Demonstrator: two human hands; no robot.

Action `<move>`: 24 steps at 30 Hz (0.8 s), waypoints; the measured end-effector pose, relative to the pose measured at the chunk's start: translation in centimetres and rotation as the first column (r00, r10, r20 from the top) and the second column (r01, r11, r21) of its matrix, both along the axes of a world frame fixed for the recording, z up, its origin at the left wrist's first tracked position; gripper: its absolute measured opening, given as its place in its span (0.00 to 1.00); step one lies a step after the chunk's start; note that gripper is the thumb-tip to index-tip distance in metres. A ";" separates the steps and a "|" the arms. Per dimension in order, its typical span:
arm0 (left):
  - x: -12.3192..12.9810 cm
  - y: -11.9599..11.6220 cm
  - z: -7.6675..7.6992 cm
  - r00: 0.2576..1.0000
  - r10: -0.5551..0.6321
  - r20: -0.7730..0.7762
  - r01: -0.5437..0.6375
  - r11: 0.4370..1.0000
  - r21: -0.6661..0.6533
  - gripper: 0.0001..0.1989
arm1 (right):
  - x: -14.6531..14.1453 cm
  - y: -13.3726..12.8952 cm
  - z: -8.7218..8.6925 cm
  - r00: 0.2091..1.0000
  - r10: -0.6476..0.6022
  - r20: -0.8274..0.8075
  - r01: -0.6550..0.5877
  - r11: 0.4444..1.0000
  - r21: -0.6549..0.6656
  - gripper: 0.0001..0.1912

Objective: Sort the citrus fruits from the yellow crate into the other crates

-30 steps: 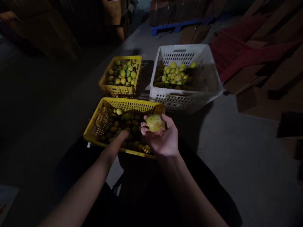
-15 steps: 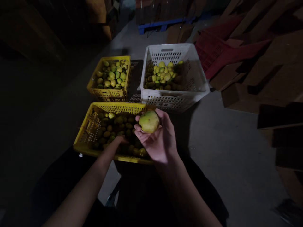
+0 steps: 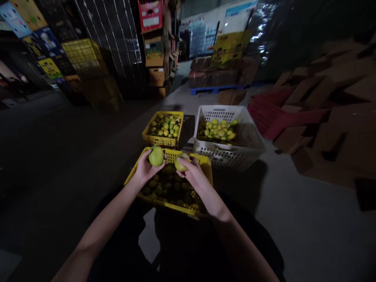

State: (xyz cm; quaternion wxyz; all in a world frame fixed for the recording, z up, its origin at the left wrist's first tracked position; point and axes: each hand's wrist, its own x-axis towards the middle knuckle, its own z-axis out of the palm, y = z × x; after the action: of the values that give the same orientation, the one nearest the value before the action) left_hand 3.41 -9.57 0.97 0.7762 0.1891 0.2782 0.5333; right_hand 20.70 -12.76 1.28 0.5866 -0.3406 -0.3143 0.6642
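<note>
My left hand [image 3: 145, 166] is closed around a round yellow-green lemon [image 3: 156, 156], lifted over the near yellow crate [image 3: 208, 162]. Just to the right, my right hand [image 3: 192, 170] grips a second lemon [image 3: 181, 163], its thumb across the fruit. The two fruits are close but apart. Below them, the near crate holds many lemons in deep shadow. Behind it on the left stands a smaller yellow crate [image 3: 143, 135] of yellow and green lemons. A larger white crate [image 3: 246, 147], partly filled with brighter lemons, is at the back right.
Flattened cardboard boxes [image 3: 331, 145] and a red crate [image 3: 267, 117] lie on the right. A blue pallet [image 3: 217, 89] carries boxes farther back. Stacked cartons [image 3: 154, 55] and wrapped stacks line the rear. Grey floor [image 3: 293, 207] extends to the right.
My left hand has come up out of the near crate with a lemon. My right hand has turned its lemon, thumb now over it. The view has tilted up.
</note>
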 end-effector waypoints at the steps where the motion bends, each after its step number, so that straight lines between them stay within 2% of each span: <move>1: -0.2 -0.6 0.2 0.999 0.032 -0.030 -0.034 0.998 -0.045 0.11 | -0.2 -0.2 -0.2 0.998 -0.012 0.054 0.011 1.000 0.023 0.24; 5: -0.6 -1.6 -0.6 0.990 0.086 -0.111 -0.105 0.978 -0.178 0.16 | -0.2 -1.1 -0.5 0.964 -0.045 0.262 -0.002 0.984 0.177 0.24; 9: -0.2 -1.3 -1.4 0.990 0.137 0.044 -0.123 0.964 -0.237 0.17 | -0.2 -1.8 -0.3 0.891 -0.225 0.395 0.110 0.950 0.293 0.25; 12: 0.2 -1.1 -1.5 0.956 0.222 0.190 -0.166 0.948 -0.272 0.14 | -0.5 -1.8 -0.3 0.884 -0.234 0.404 0.120 0.950 0.288 0.25; 15: 0.3 -1.2 -1.6 0.923 0.287 0.257 -0.208 0.933 -0.295 0.12 | -1.0 -1.6 -0.9 0.892 -0.206 0.402 0.105 0.960 0.259 0.25; 24: 0.8 -1.6 -1.3 0.931 0.281 0.235 -0.233 0.949 -0.210 0.12 | -2.4 -1.1 -1.8 0.899 -0.189 0.394 0.088 0.961 0.262 0.26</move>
State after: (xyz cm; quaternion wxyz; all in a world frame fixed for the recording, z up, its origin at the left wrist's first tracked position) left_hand 4.18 -11.20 -0.36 0.7430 0.0084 0.2425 0.6238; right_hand 18.31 -13.90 -0.47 0.5888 -0.4229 -0.4838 0.4904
